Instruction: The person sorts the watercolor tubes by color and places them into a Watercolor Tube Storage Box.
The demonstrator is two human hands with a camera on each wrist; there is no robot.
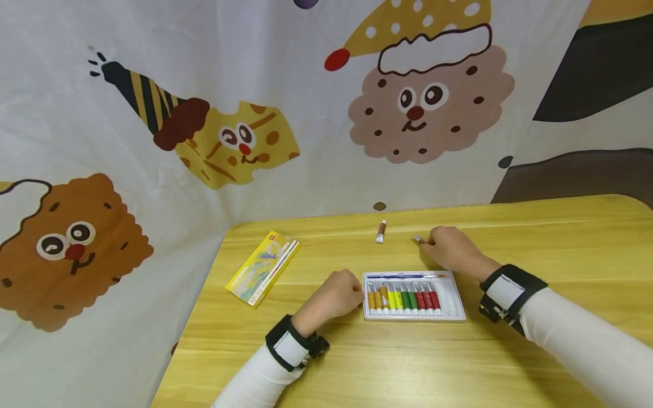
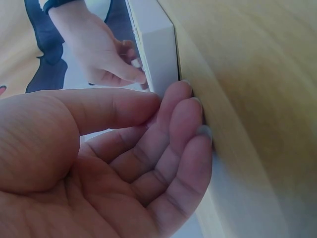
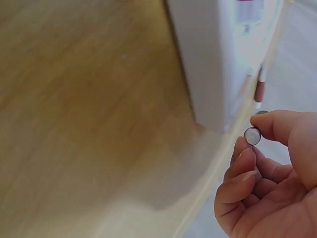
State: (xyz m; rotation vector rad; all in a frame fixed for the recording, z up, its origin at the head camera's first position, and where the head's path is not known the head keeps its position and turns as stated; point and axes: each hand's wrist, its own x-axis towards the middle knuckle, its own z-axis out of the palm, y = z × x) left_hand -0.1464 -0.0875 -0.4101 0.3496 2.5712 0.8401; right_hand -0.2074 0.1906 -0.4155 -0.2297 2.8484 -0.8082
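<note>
A white plastic tray (image 1: 453,294) holds a row of paint tubes in orange, yellow, green and red, with a paintbrush (image 1: 408,276) along its far side. My left hand (image 1: 336,294) is at the tray's left edge; its curled fingers and thumb hold the tray's end (image 2: 157,49) in the left wrist view. Beyond the tray's far right corner, my right hand (image 1: 453,249) pinches a small paint tube (image 1: 418,239) between thumb and forefinger. The tube's round white cap end (image 3: 252,136) faces the right wrist camera; its colour is hidden. A brown paint tube (image 1: 381,231) lies farther back.
A yellow flat box (image 1: 262,267) lies at the left of the wooden table (image 1: 388,362). Behind the table's far edge hangs a white cloth (image 1: 316,170) printed with cartoon biscuits and cheese.
</note>
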